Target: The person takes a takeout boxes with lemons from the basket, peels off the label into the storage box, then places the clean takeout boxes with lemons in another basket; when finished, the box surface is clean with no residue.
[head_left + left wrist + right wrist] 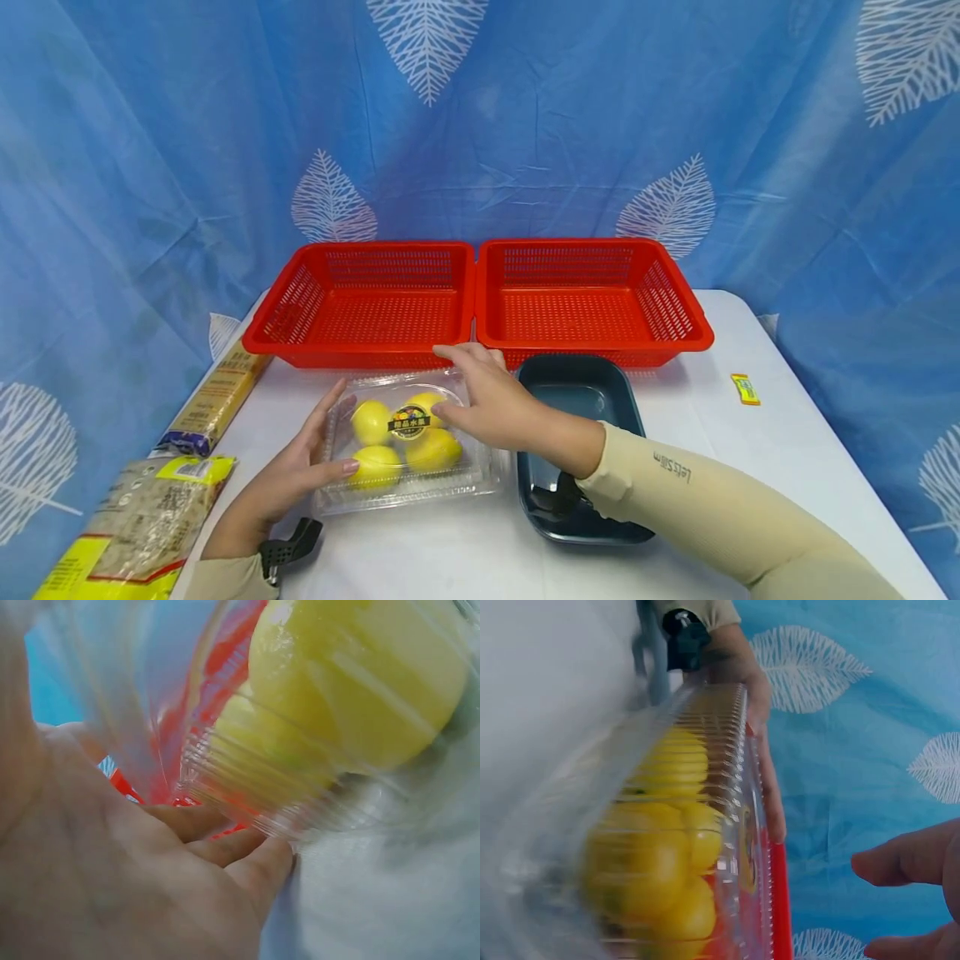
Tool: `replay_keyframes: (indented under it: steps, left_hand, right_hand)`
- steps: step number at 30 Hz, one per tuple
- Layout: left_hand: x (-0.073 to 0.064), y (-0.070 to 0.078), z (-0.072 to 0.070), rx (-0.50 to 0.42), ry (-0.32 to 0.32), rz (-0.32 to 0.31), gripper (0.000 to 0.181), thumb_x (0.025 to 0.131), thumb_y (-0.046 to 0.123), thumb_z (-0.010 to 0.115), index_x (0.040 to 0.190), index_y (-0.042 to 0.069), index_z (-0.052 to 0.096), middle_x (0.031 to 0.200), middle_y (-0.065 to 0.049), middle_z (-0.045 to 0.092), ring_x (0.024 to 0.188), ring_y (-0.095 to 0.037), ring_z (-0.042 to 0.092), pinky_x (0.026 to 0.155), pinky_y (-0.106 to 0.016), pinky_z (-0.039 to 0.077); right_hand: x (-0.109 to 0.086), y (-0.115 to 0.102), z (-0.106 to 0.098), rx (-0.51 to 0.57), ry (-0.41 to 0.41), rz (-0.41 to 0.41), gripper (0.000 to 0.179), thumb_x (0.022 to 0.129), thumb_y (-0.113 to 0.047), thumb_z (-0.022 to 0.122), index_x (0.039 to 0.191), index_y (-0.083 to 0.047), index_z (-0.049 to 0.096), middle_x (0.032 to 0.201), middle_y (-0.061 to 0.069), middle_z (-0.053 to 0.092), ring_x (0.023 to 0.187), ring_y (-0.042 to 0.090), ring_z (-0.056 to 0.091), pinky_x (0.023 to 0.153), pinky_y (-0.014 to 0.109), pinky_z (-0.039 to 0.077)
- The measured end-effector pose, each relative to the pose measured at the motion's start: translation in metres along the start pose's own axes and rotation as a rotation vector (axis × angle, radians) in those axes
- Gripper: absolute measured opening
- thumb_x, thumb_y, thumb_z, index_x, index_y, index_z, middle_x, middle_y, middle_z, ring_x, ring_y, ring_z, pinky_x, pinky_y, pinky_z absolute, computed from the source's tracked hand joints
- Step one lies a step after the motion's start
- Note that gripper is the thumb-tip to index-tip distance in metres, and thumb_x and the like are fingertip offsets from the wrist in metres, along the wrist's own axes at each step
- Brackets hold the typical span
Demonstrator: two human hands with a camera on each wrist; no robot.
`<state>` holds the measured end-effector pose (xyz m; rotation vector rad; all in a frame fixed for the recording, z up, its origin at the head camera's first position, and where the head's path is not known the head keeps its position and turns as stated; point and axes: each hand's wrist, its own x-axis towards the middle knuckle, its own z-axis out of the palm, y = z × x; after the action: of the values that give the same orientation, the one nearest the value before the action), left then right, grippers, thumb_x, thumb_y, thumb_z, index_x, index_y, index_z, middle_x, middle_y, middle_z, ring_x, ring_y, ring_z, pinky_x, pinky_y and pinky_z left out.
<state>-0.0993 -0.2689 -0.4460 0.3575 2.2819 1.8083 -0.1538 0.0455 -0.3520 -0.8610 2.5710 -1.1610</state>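
Observation:
A clear plastic fruit box (472,475) with a ridged rim is in front of the red baskets. Several lemons (377,465) show through its lid, which bears a round black label (409,422). My left hand (300,467) holds the box's left side, its thumb over the lid; in the left wrist view, fingers (255,870) curl at the lower edge. Over the right part of the lid reaches my right hand (495,404), its fingers spread. A gap separates those fingers (900,859) from the box in the right wrist view.
Two red baskets (360,343) (592,337) stand side by side at the back. Under my right forearm sits a dark blue tray (528,483). Packaged goods line the left edge: a long packet (217,396) and a yellow-trimmed bag (142,525). A small yellow packet (746,389) lies far right.

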Motion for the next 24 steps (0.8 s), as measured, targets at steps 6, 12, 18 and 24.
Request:
replay_keyframes:
  steps: [6, 12, 18, 24]
  left_hand:
    - [0.001, -0.001, 0.0, -0.008, 0.018, -0.008, 0.109, 0.089, 0.01, 0.078, 0.171, 0.028, 0.009, 0.173, -0.02, 0.003, 0.152, -0.045, -0.024, 0.107, -0.082, -0.01]
    - [0.002, -0.002, 0.002, -0.013, 0.021, -0.023, 0.109, 0.089, 0.011, 0.078, 0.171, 0.025, 0.007, 0.173, -0.021, 0.002, 0.152, -0.046, -0.024, 0.108, -0.081, -0.01]
    - [0.003, -0.003, 0.001, -0.012, 0.009, -0.001, 0.108, 0.09, 0.009, 0.077, 0.171, 0.027, 0.008, 0.173, -0.022, 0.001, 0.152, -0.047, -0.024, 0.108, -0.081, -0.011]
    - [0.002, -0.003, 0.001, -0.015, 0.005, -0.009, 0.108, 0.09, 0.01, 0.077, 0.171, 0.028, 0.008, 0.173, -0.022, 0.0, 0.152, -0.047, -0.025, 0.107, -0.082, -0.012]
  right_hand:
    - [0.025, -0.009, 0.009, -0.137, -0.126, -0.052, 0.057, 0.096, -0.021, 0.08, 0.147, -0.008, 0.059, 0.13, 0.004, 0.063, 0.119, 0.019, 0.055, 0.098, 0.034, 0.051]
    - [0.04, -0.017, 0.019, -0.289, -0.24, -0.079, 0.04, 0.095, -0.022, 0.081, 0.132, -0.008, 0.072, 0.114, 0.001, 0.067, 0.105, 0.015, 0.057, 0.088, 0.023, 0.05]
    - [0.045, -0.021, 0.024, -0.408, -0.266, -0.048, 0.028, 0.092, -0.027, 0.084, 0.113, -0.011, 0.077, 0.093, -0.006, 0.059, 0.093, 0.016, 0.047, 0.077, 0.026, 0.041]
    - [0.048, -0.019, 0.027, -0.425, -0.254, -0.04, 0.023, 0.091, -0.027, 0.085, 0.107, -0.012, 0.078, 0.089, -0.007, 0.057, 0.092, 0.016, 0.047, 0.077, 0.027, 0.04]
